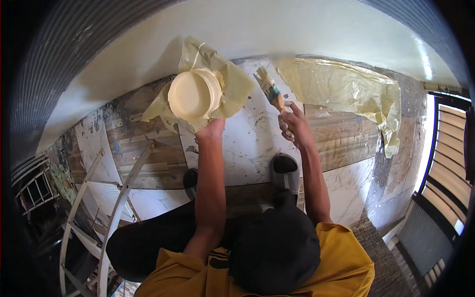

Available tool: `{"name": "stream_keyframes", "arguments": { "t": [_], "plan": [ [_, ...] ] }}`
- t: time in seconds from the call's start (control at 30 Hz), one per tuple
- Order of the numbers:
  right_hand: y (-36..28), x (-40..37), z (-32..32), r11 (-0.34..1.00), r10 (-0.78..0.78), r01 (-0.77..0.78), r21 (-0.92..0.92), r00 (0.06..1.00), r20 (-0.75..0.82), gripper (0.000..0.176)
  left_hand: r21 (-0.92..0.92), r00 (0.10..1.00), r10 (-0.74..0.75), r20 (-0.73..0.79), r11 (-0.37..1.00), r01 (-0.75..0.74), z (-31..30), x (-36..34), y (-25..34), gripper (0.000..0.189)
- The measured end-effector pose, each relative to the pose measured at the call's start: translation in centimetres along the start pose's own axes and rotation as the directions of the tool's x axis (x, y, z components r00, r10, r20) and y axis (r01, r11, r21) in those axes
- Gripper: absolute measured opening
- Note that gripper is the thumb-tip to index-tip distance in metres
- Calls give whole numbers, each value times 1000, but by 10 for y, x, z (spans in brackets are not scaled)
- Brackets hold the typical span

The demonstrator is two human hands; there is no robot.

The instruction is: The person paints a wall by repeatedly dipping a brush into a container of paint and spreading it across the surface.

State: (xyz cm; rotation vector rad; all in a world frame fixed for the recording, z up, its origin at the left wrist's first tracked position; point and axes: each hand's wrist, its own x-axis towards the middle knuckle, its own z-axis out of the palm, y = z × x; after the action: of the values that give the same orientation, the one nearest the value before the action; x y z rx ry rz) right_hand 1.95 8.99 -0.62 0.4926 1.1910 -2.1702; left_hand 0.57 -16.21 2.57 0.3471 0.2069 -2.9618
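Note:
My left hand (212, 129) is wrapped round the underside of an open tub of cream paint (190, 96), with a yellowish sheet (235, 81) between hand and tub. Most of those fingers are hidden beneath the sheet. To the right, my right hand (294, 123) grips the handle of a paintbrush (271, 89). The brush points up and left, its bristles pale with paint, and there is a gap between it and the tub. Paint marks show on the fingers of my right hand.
A pale wall (297, 29) curves across the top. Yellowish sheeting (341, 89) lies along its foot at the right. A metal ladder-like frame (116, 213) stands at the lower left. Paint spots dot the tiled floor (242, 143). A slatted door (448, 163) is far right.

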Motion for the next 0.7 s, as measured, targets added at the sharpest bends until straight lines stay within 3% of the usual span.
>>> {"name": "stream_keyframes", "arguments": {
  "t": [0.07, 0.13, 0.17, 0.27, 0.33, 0.37, 0.47, 0.53, 0.57, 0.63, 0.7],
  "plan": [
    [-1, 11, 11, 997, -11, 7, 73, 998, 55, 22, 30, 997, 21, -78, 999, -18, 2, 3, 8, 66],
    [0, 32, 23, 960, -40, 38, 277, 999, 1, 17, -87, 997, -69, 26, 994, 71, 3, 6, 19, 64],
    [-2, 42, 28, 962, -72, 72, 264, 997, -8, 15, -94, 997, -76, 22, 993, 77, 3, 6, 23, 64],
    [-5, 72, 33, 956, -29, 47, 288, 998, -64, 14, 5, 993, 48, -106, 999, -48, 6, 6, 40, 66],
    [-12, 82, 44, 949, 19, 10, 314, 996, -90, 12, -204, 993, -72, 89, 975, 89, 1, 3, 55, 67],
    [-16, 87, 50, 942, 8, 25, 336, 995, -97, 13, -218, 993, -70, 91, 972, 89, -2, 2, 61, 67],
    [-30, 105, 57, 901, -50, 68, 428, 997, -53, 16, -170, 999, 28, 24, 985, -24, 0, 5, 71, 67],
    [-39, 104, 64, 859, -102, 87, 504, 995, 2, 16, 103, 987, 157, -33, 983, -153, 7, 6, 74, 65],
    [-39, 99, 67, 849, -128, 93, 520, 991, 31, 14, 95, 988, 154, -28, 984, -151, 10, 8, 77, 65],
    [-47, 84, 82, 841, -167, 115, 529, 985, 52, 13, 273, 963, 250, -101, 938, -215, 15, 9, 80, 65],
    [-58, 70, 94, 823, -192, 116, 557, 978, 80, 14, 265, 964, 243, -104, 941, -209, 21, 7, 82, 66]
  ]
}}
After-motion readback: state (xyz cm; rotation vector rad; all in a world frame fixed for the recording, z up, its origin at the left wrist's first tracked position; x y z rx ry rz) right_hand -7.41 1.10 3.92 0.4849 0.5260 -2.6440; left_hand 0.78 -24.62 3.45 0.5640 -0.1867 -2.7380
